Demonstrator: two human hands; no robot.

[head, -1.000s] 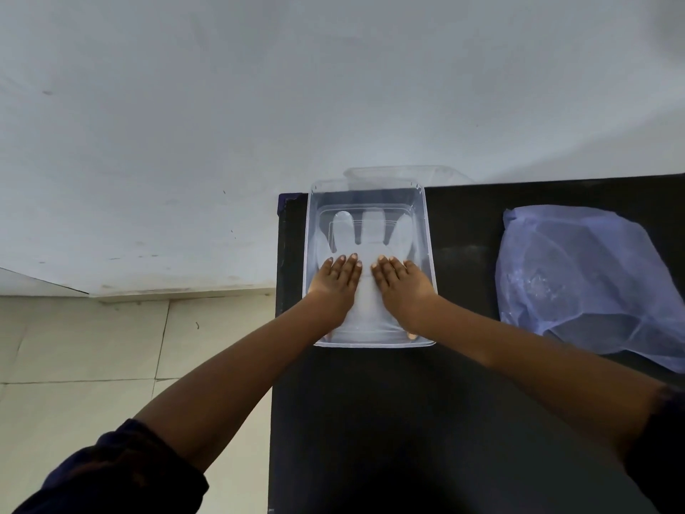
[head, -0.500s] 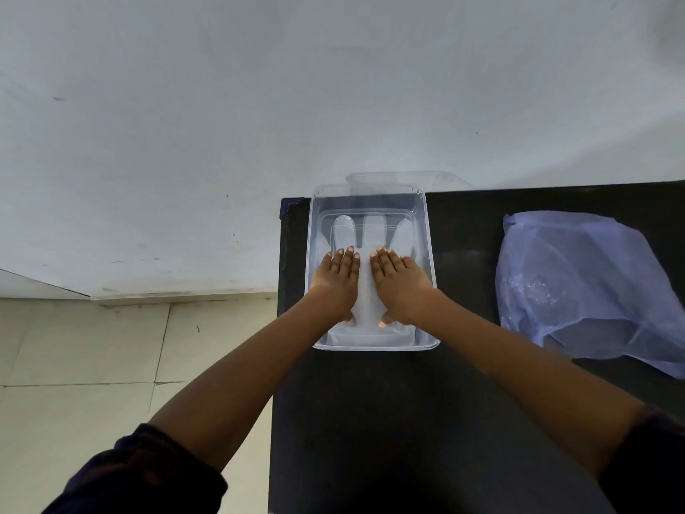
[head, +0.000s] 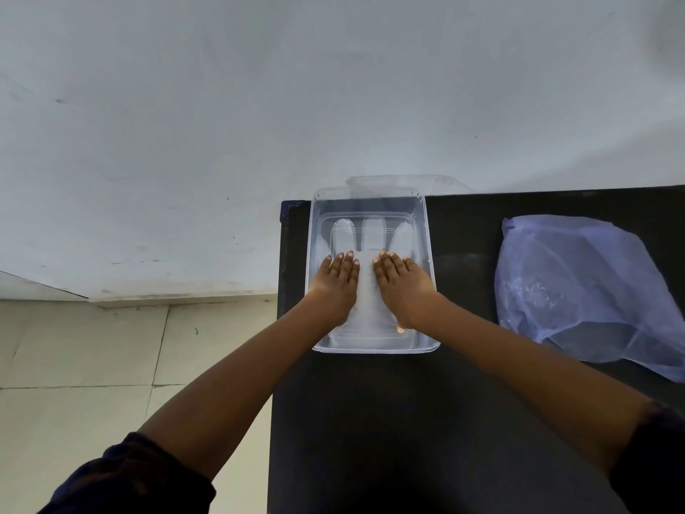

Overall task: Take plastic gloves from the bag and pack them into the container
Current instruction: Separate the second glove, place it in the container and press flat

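A clear plastic container (head: 314, 231) stands at the back left corner of the black table (head: 370, 421). A translucent plastic glove (head: 371, 239) lies flat on its bottom, fingers pointing away from me. My left hand (head: 335, 281) and my right hand (head: 402, 285) both rest palm down on the glove, side by side, fingers extended and close together. They hold nothing. The hands cover most of the glove's palm part. A pale blue plastic bag (head: 582, 287) lies to the right of the container, apart from both hands.
A clear lid (head: 393, 181) leans behind the container against the white wall (head: 333, 87). The table's left edge drops to a tiled floor (head: 85, 365). Bare black tabletop lies between the container and me.
Both hands have slid forward along the glove, away from me, towards its fingers. The bag and container stay where they were.
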